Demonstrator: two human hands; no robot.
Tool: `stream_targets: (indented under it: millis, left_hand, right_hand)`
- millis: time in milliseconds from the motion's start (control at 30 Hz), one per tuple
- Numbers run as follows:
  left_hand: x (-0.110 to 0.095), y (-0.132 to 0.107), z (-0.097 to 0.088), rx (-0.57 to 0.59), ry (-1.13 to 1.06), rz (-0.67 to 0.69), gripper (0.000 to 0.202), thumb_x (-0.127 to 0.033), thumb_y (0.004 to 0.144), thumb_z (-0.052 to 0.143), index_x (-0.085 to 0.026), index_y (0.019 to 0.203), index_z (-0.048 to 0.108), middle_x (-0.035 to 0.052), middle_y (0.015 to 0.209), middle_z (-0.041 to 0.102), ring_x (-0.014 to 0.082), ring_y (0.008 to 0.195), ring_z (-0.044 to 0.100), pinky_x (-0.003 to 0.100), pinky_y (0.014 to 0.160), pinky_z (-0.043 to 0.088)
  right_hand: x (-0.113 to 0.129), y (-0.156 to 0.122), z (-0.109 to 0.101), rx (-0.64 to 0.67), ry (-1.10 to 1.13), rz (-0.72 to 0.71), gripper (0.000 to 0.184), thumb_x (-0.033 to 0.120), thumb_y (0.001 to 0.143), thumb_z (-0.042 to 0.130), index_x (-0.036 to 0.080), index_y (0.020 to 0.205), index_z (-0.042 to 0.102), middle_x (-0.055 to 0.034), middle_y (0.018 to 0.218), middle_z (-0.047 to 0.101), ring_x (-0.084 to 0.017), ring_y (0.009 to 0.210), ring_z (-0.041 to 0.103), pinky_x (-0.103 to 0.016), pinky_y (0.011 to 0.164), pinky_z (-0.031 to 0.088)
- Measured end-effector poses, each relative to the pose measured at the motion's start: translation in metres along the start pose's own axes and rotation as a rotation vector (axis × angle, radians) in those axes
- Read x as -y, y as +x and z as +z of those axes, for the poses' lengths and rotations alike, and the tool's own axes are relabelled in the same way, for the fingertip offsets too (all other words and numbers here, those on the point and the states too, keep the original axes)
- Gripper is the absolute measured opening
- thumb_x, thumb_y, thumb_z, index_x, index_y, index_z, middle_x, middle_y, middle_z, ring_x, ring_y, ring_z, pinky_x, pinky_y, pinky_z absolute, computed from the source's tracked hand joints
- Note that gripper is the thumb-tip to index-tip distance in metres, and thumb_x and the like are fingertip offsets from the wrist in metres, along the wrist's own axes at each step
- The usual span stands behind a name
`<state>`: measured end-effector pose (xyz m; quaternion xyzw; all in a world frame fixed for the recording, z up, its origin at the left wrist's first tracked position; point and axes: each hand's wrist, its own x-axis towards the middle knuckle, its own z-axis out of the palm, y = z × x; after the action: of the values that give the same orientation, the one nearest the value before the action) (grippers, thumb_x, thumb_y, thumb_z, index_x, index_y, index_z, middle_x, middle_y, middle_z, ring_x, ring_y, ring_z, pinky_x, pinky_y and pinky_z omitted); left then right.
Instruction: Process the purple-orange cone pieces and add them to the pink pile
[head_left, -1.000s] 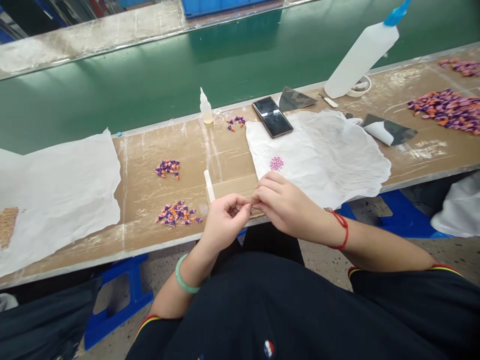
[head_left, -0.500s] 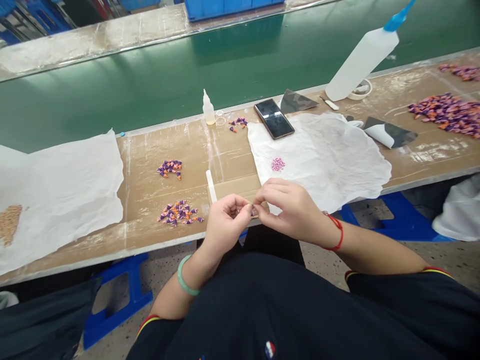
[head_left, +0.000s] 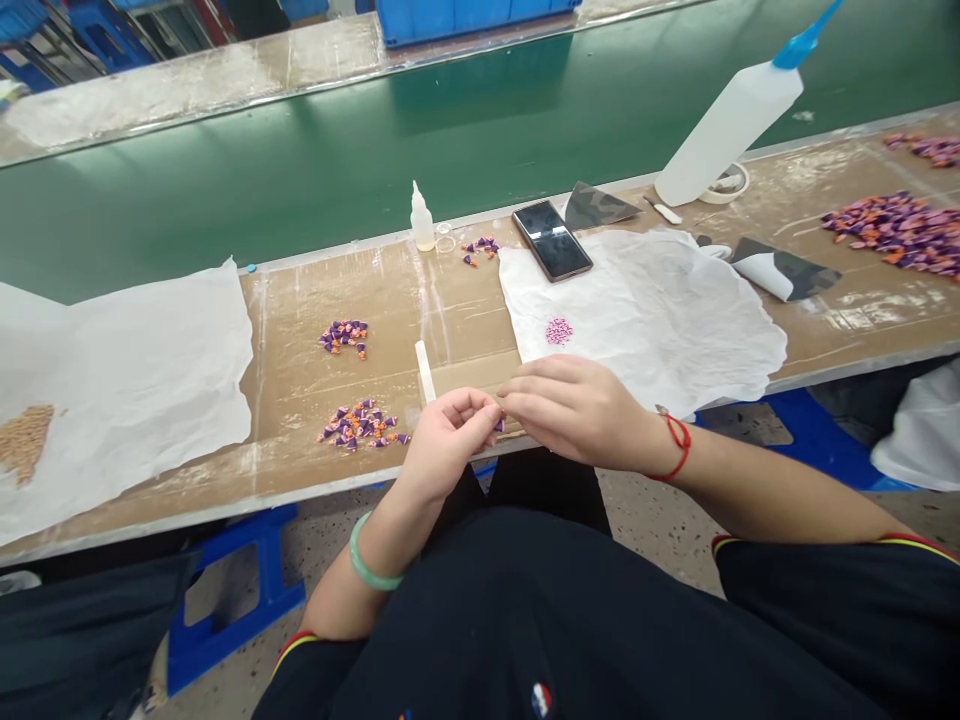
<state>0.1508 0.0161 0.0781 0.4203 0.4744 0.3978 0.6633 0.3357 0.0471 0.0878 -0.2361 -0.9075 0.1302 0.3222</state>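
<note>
My left hand (head_left: 450, 440) is closed, thumb and forefinger pinching a small purple piece (head_left: 499, 425) that is mostly hidden by the fingertips. Close against it, my right hand (head_left: 577, 410) has its fingers stretched out, their tips at the left fingertips; its thumb is hidden beneath. Left of my hands lies a loose pile of small purple-and-orange figures (head_left: 360, 425), with a second cluster of figures (head_left: 345, 337) behind it. Tiny pink-and-white bits (head_left: 559, 331) lie on a white sheet (head_left: 660, 300) beyond my right hand. A white flat stick (head_left: 425, 370) rests near my left hand.
A phone (head_left: 553, 240) overlaps the sheet's far edge. Behind stand a small dropper bottle (head_left: 421, 220) and a large tilted squeeze bottle (head_left: 727, 130) beside a tape roll (head_left: 726, 184). Another white sheet (head_left: 150, 370) carries tan pieces (head_left: 24, 440). Many figures (head_left: 900, 230) are heaped far right.
My right hand's fingers have straightened from a pinch and turned over the left fingertips. My left hand keeps its pinch. The view has shifted slightly.
</note>
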Motion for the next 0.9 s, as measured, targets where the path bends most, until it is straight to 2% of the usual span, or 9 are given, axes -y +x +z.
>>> stream_targets:
  millis: [167, 267, 400, 533, 700, 767, 900]
  left_hand:
    - [-0.004, -0.008, 0.004, -0.149, 0.28, 0.254, 0.018, -0.032, 0.079, 0.065, -0.017, 0.069, 0.06, -0.0016, 0.056, 0.055, 0.009, 0.05, 0.046, 0.022, 0.049, 0.037]
    - [-0.005, -0.011, 0.004, -0.183, 0.463, 0.382, 0.014, -0.025, 0.08, 0.06, -0.017, 0.068, 0.061, -0.001, 0.057, 0.056, 0.0094, 0.049, 0.046, 0.023, 0.05, 0.037]
    - [-0.006, -0.01, 0.001, -0.153, 0.594, 0.448, 0.017, -0.022, 0.08, 0.058, -0.018, 0.064, 0.06, -0.0012, 0.055, 0.055, 0.0095, 0.049, 0.044, 0.023, 0.05, 0.035]
    - [-0.007, -0.009, 0.0, -0.134, 0.585, 0.43, 0.017, -0.022, 0.079, 0.06, -0.018, 0.062, 0.059, -0.0019, 0.053, 0.053, 0.0091, 0.047, 0.042, 0.022, 0.048, 0.034]
    - [-0.007, -0.01, -0.006, -0.087, 0.37, 0.308, 0.017, -0.029, 0.082, 0.063, -0.017, 0.071, 0.063, 0.0006, 0.06, 0.06, 0.0107, 0.053, 0.052, 0.022, 0.052, 0.042]
    - [-0.003, -0.011, -0.015, -0.116, 0.258, 0.269, 0.017, -0.033, 0.083, 0.066, -0.017, 0.079, 0.064, 0.0013, 0.065, 0.064, 0.0114, 0.056, 0.056, 0.022, 0.055, 0.046]
    - [0.015, -0.017, -0.041, -0.221, 0.16, 0.222, 0.024, -0.038, 0.08, 0.073, -0.017, 0.077, 0.062, 0.0002, 0.063, 0.063, 0.0097, 0.054, 0.055, 0.02, 0.052, 0.044]
  right_hand:
    - [0.007, -0.002, 0.005, -0.077, 0.334, 0.405, 0.009, 0.017, 0.089, 0.055, 0.019, 0.082, 0.06, -0.0005, 0.073, 0.065, -0.015, 0.065, 0.06, -0.026, 0.061, 0.048]
    - [0.011, -0.001, 0.007, -0.065, 0.438, 0.478, 0.01, 0.016, 0.085, 0.056, 0.019, 0.078, 0.061, 0.0006, 0.07, 0.065, -0.013, 0.062, 0.059, -0.023, 0.058, 0.047]
    - [0.012, 0.0, 0.008, -0.072, 0.481, 0.483, 0.01, 0.015, 0.082, 0.054, 0.019, 0.074, 0.058, 0.0019, 0.067, 0.062, -0.012, 0.058, 0.055, -0.022, 0.054, 0.044]
    - [0.013, 0.001, 0.011, -0.051, 0.485, 0.503, 0.008, 0.015, 0.08, 0.053, 0.02, 0.073, 0.054, 0.0016, 0.066, 0.061, -0.012, 0.057, 0.054, -0.022, 0.053, 0.044]
    - [0.012, 0.004, 0.01, -0.02, 0.55, 0.489, 0.008, 0.016, 0.081, 0.052, 0.02, 0.075, 0.052, 0.0013, 0.069, 0.061, -0.012, 0.06, 0.055, -0.023, 0.055, 0.043]
    - [0.008, 0.004, 0.008, -0.003, 0.528, 0.466, 0.009, 0.015, 0.082, 0.051, 0.02, 0.075, 0.051, 0.0021, 0.068, 0.059, -0.012, 0.058, 0.051, -0.022, 0.055, 0.041]
    - [-0.012, 0.003, 0.012, 0.111, 0.283, 0.324, 0.011, 0.016, 0.085, 0.048, 0.021, 0.074, 0.047, 0.0018, 0.065, 0.052, -0.013, 0.059, 0.046, -0.025, 0.058, 0.037]
